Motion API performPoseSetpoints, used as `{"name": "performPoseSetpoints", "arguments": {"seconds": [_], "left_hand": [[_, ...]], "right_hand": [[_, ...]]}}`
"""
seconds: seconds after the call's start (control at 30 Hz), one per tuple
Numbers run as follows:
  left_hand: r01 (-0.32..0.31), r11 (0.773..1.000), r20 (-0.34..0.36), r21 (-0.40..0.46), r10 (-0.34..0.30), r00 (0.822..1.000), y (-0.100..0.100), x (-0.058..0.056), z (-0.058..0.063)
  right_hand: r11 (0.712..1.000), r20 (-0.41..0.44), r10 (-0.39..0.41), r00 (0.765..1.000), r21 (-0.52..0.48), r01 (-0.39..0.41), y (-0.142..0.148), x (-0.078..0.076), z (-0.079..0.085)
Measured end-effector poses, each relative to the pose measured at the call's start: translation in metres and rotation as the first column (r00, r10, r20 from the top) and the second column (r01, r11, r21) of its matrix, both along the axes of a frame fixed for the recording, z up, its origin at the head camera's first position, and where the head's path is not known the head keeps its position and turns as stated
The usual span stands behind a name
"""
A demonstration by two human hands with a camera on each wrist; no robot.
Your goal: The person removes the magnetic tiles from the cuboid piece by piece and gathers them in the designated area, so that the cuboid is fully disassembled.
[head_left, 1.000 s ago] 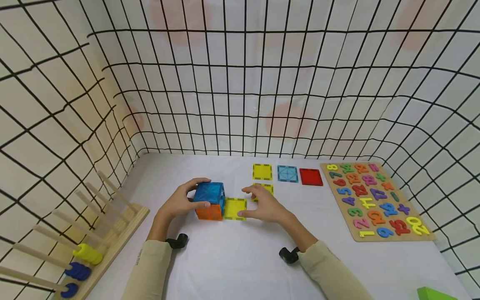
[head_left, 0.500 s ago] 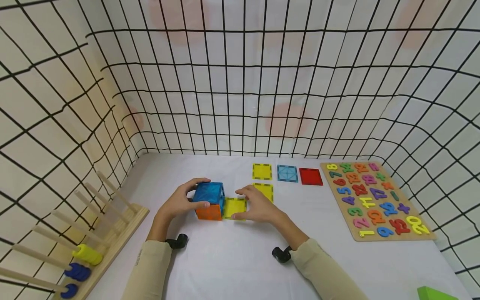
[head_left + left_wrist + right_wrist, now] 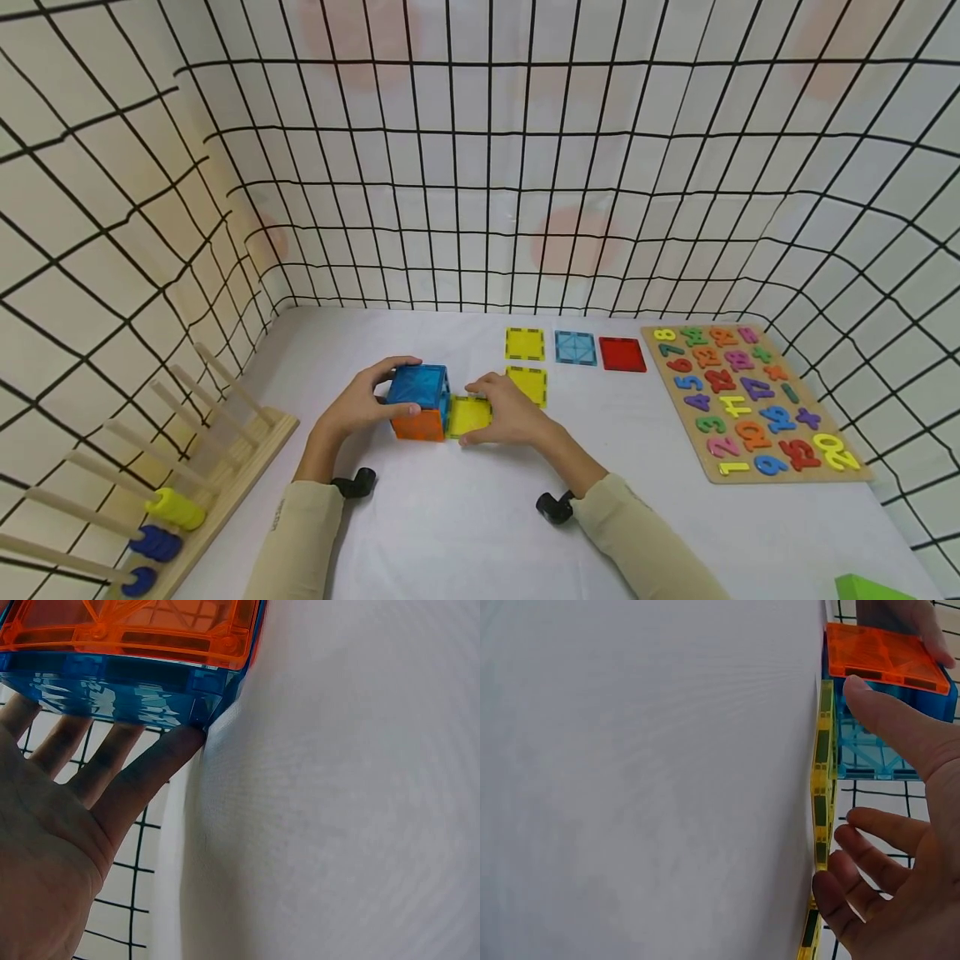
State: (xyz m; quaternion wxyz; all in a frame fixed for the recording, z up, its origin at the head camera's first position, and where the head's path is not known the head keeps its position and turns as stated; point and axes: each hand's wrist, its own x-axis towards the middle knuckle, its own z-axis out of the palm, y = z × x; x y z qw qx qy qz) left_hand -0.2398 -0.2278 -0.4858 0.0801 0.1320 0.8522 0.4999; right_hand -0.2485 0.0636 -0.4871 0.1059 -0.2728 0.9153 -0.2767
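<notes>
My left hand [image 3: 360, 400] grips a cube of magnetic tiles, its thumb at the front top edge and its fingers round the back. The cube has a blue top [image 3: 418, 385] and an orange front [image 3: 418, 425]; light blue shows at its side in the right wrist view [image 3: 870, 746]. A yellow magnetic tile [image 3: 468, 412] lies flat against the cube's right side. My right hand [image 3: 510, 412] spans this tile with thumb and fingers spread apart, the thumb [image 3: 870, 697] by its near edge and the fingertips [image 3: 829, 889] toward its far side.
Another yellow tile [image 3: 528, 385] lies just behind the right hand. Farther back sit a yellow tile [image 3: 524, 343], a light blue tile [image 3: 575, 347] and a red tile [image 3: 622, 354]. A number puzzle board [image 3: 750, 408] is at right, a wooden peg rack [image 3: 247, 454] at left.
My right hand has moved left over the yellow tile, closer to the cube, uncovering more of the yellow tile behind. The left hand and cube have stayed in place.
</notes>
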Motion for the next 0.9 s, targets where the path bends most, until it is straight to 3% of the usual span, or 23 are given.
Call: {"name": "performPoseSetpoints", "arguments": {"seconds": [0.33, 0.9], "left_hand": [[0.003, 1.000, 0.005, 0.007, -0.003, 1.000, -0.001, -0.001, -0.002], [-0.009, 1.000, 0.006, 0.013, 0.009, 1.000, 0.001, 0.000, -0.001]], "right_hand": [[0.993, -0.056, -0.002, 0.998, 0.115, 0.009, -0.009, -0.001, -0.004], [0.986, -0.116, -0.066, 0.991, 0.142, 0.083, -0.016, 0.010, 0.004]]}}
